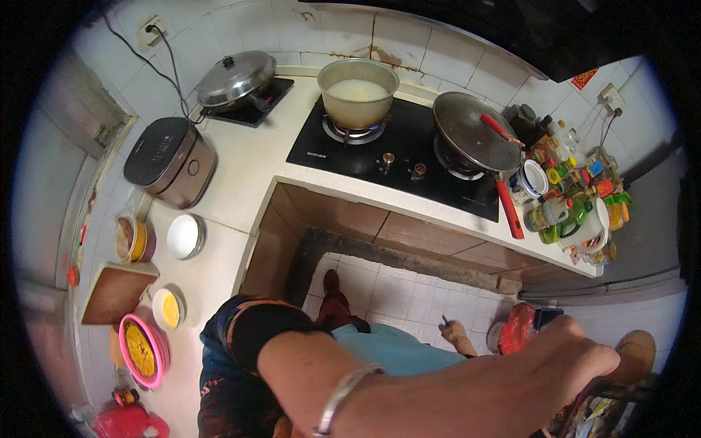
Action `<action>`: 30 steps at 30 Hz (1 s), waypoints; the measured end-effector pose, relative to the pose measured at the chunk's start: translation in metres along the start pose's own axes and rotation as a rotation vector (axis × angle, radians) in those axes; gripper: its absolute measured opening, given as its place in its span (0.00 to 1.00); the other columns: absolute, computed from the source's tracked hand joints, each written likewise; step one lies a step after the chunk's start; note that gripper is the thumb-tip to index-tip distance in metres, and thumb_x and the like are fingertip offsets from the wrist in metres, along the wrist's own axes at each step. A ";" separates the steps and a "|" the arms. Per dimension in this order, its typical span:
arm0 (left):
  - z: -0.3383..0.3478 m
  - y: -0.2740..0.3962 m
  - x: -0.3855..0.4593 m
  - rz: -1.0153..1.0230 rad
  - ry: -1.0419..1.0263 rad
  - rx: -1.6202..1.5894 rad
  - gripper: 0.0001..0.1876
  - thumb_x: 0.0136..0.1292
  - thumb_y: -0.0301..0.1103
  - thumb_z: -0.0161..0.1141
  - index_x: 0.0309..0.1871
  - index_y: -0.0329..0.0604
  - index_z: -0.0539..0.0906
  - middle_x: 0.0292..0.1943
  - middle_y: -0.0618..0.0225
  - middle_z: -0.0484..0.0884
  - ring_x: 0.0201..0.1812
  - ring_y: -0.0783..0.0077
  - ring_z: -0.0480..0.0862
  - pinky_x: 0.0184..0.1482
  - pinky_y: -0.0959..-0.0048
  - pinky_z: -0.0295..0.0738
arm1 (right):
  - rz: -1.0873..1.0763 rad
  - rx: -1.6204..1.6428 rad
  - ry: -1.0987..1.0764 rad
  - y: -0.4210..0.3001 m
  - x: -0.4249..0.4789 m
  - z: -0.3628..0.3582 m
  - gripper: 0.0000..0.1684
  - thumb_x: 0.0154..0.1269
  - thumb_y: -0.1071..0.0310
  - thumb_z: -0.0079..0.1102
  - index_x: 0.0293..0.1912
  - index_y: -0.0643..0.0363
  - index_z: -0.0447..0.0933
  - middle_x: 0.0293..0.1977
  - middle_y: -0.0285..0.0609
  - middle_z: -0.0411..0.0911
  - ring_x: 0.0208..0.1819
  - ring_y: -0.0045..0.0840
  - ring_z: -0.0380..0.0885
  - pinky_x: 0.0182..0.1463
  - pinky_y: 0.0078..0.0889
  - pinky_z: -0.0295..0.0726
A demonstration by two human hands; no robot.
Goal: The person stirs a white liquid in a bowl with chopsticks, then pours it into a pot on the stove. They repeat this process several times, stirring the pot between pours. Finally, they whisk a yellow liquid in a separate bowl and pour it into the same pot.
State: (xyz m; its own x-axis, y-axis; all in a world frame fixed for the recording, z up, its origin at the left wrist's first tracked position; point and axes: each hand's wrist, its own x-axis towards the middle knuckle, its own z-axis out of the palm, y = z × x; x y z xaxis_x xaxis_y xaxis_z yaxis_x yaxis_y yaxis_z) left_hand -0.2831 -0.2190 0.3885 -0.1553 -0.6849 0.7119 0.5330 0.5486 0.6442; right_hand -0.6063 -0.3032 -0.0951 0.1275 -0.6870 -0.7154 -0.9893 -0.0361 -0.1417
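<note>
My left arm, with a silver bangle on it, stretches across the front of my body to the right. My left hand is at the lower right, bent at the wrist, near a rack of mixed items. Its fingers are hidden, so what it touches cannot be told. Lower down, in front of my light blue apron, my right hand is closed around a small dark stick-like object; most of that object is covered. A red plastic bag lies to the right of this hand.
On the gas stove a pot of pale liquid sits over a flame, beside a lidded wok with a red handle. Bottles crowd the right counter. A rice cooker, bowls and a pink basket stand left.
</note>
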 end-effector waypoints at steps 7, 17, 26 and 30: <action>-0.195 0.005 -0.080 -0.651 0.114 0.096 0.19 0.66 0.26 0.57 0.60 0.41 0.73 0.56 0.59 0.75 0.54 0.68 0.79 0.53 0.70 0.77 | -0.471 0.452 0.099 -0.206 -0.020 -0.173 0.28 0.73 0.49 0.47 0.41 0.68 0.80 0.30 0.47 0.84 0.36 0.28 0.82 0.45 0.31 0.78; -0.355 -0.136 -0.331 -1.432 0.932 0.014 0.12 0.65 0.31 0.59 0.51 0.41 0.76 0.38 0.65 0.82 0.37 0.68 0.85 0.36 0.70 0.82 | -0.869 1.171 0.500 -0.313 -0.091 -0.364 0.41 0.72 0.33 0.30 0.43 0.64 0.75 0.39 0.47 0.81 0.33 0.23 0.76 0.41 0.26 0.73; -0.361 -0.140 -0.359 -1.401 0.978 0.351 0.16 0.64 0.32 0.60 0.52 0.35 0.79 0.38 0.59 0.85 0.33 0.67 0.86 0.31 0.69 0.81 | -0.934 1.623 0.503 -0.320 -0.019 -0.415 0.37 0.71 0.32 0.35 0.39 0.59 0.74 0.28 0.35 0.70 0.23 0.21 0.67 0.25 0.25 0.67; -0.358 -0.134 -0.338 -1.282 1.170 0.310 0.16 0.65 0.31 0.58 0.54 0.37 0.77 0.38 0.58 0.84 0.32 0.66 0.85 0.32 0.68 0.82 | -0.978 1.739 0.534 -0.338 0.014 -0.438 0.34 0.71 0.36 0.40 0.42 0.62 0.74 0.36 0.43 0.77 0.27 0.27 0.75 0.32 0.31 0.81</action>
State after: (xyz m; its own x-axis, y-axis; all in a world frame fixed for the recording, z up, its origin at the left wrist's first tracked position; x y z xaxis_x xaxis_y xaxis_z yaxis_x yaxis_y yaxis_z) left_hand -0.0039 -0.2327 -0.0382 0.3860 -0.5951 -0.7049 0.3795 -0.5941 0.7093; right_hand -0.3010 -0.6188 0.2423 0.1091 -0.9805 0.1634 0.5064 -0.0866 -0.8579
